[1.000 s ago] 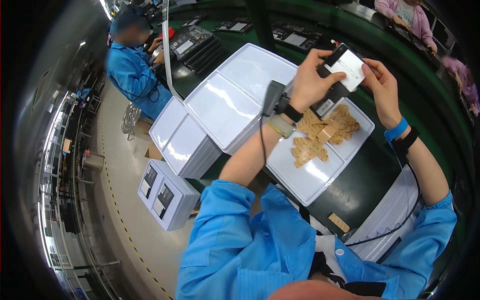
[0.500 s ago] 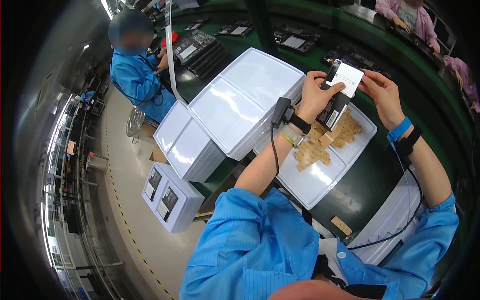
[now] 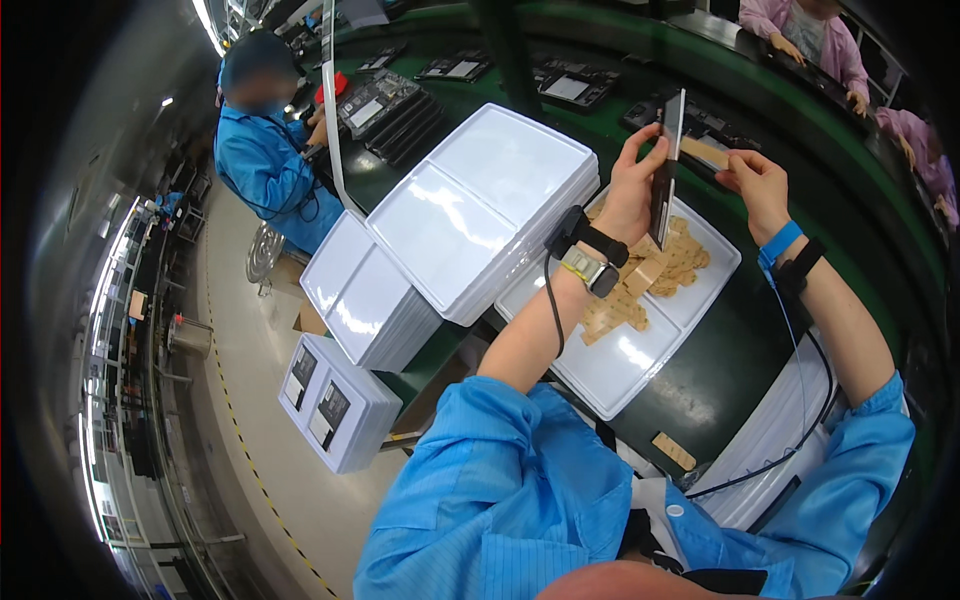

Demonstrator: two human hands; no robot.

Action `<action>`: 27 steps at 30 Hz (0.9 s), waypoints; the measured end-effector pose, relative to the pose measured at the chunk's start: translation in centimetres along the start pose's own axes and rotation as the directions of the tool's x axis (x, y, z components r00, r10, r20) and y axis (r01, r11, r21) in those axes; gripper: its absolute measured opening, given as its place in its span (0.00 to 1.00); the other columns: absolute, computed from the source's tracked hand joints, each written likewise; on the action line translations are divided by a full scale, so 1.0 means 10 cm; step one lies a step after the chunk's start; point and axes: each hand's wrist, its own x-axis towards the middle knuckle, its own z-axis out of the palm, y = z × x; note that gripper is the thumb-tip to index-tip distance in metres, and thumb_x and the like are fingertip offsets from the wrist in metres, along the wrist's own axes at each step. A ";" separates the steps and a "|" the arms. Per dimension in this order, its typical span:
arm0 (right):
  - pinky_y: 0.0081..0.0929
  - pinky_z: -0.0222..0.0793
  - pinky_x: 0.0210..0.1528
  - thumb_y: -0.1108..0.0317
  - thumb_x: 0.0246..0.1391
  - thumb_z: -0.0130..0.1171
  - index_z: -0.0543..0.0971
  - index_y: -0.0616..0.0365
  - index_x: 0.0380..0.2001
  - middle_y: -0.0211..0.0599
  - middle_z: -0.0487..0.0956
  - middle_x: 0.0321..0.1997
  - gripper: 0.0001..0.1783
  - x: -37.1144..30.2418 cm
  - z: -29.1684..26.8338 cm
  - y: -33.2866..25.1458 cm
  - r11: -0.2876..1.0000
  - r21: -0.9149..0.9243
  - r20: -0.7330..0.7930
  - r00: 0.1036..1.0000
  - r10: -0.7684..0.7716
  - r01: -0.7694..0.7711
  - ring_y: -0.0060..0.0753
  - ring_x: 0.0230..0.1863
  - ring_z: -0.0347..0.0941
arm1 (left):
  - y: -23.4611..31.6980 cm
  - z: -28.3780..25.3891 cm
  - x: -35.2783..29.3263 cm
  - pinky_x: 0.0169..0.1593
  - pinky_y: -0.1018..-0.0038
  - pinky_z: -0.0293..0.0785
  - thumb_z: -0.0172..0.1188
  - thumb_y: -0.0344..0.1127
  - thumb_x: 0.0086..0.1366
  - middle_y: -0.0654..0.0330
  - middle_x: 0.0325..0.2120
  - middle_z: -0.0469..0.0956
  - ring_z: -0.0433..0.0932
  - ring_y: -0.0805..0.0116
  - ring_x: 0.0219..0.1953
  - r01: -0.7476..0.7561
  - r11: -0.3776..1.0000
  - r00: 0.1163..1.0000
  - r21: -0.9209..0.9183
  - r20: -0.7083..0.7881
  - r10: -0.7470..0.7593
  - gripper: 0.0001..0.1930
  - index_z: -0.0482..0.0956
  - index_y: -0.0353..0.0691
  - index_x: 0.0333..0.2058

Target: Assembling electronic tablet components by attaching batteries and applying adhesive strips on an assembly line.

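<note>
My left hand (image 3: 632, 190) is closed on a thin, flat battery pack (image 3: 665, 195), black and silvery-white, now turned nearly edge-on. Between the thumb and fingers of my right hand (image 3: 758, 192) is the end of a tan paper strip (image 3: 706, 152). The strip's far end reaches the battery pack's side; whether it is stuck there I cannot tell. Below both hands lies a white two-part tray (image 3: 610, 385), holding a heap of tan paper pieces (image 3: 672, 265).
Stacked white trays (image 3: 480, 205) stand to the left, with a lower stack (image 3: 340, 410) bearing two black-and-white packs. Opened devices (image 3: 570, 88) lie along the green bench. One tan strip (image 3: 674, 451) rests near me. A co-worker in blue (image 3: 265, 160) is at far left; pink sleeves show at far right.
The battery pack has turned from face-up to edge-on in my left hand. My right hand has moved slightly down and away from it, and a tan strip now shows in its fingers.
</note>
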 end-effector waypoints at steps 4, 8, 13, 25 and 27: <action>0.21 0.78 0.42 0.69 0.63 0.61 0.83 0.66 0.39 0.33 0.83 0.35 0.10 -0.09 0.07 -0.06 0.993 -0.024 0.091 0.989 -0.113 0.115 0.24 0.35 0.81 | -0.16 -0.02 0.16 0.41 0.80 0.75 0.63 0.42 0.71 0.66 0.45 0.80 0.78 0.78 0.39 0.062 0.998 0.995 0.025 -0.080 -0.060 0.29 0.66 0.38 0.66; 0.22 0.80 0.46 0.70 0.65 0.60 0.81 0.67 0.40 0.35 0.83 0.37 0.09 -0.41 0.34 -0.21 0.991 0.079 0.178 0.977 -0.120 0.107 0.22 0.38 0.80 | -0.38 -0.12 0.20 0.38 0.79 0.76 0.65 0.43 0.70 0.61 0.38 0.81 0.79 0.78 0.35 0.022 0.998 0.988 0.061 -0.154 -0.013 0.31 0.65 0.36 0.64; 0.21 0.80 0.45 0.71 0.65 0.61 0.81 0.68 0.40 0.36 0.83 0.37 0.09 -0.43 0.30 -0.23 0.996 0.026 0.188 0.978 -0.093 0.089 0.22 0.37 0.80 | -0.43 -0.10 0.19 0.36 0.80 0.76 0.68 0.46 0.68 0.60 0.35 0.81 0.79 0.78 0.33 -0.008 0.990 0.969 0.139 -0.242 0.042 0.34 0.61 0.34 0.60; 0.19 0.79 0.42 0.71 0.64 0.62 0.82 0.67 0.40 0.34 0.84 0.35 0.08 -0.42 0.31 -0.28 0.999 0.034 0.255 0.967 -0.024 0.016 0.21 0.35 0.80 | -0.50 -0.04 0.06 0.43 0.76 0.73 0.56 0.52 0.74 0.61 0.42 0.78 0.75 0.76 0.42 -0.078 0.937 0.989 0.340 -0.092 0.115 0.33 0.60 0.37 0.67; 0.18 0.79 0.41 0.71 0.64 0.62 0.82 0.67 0.41 0.33 0.84 0.35 0.09 -0.41 0.31 -0.25 0.999 0.000 0.271 0.961 -0.049 0.051 0.20 0.34 0.80 | -0.51 -0.05 0.04 0.45 0.73 0.73 0.53 0.57 0.74 0.62 0.42 0.77 0.75 0.73 0.42 -0.060 0.958 0.998 0.279 -0.013 0.066 0.33 0.63 0.38 0.66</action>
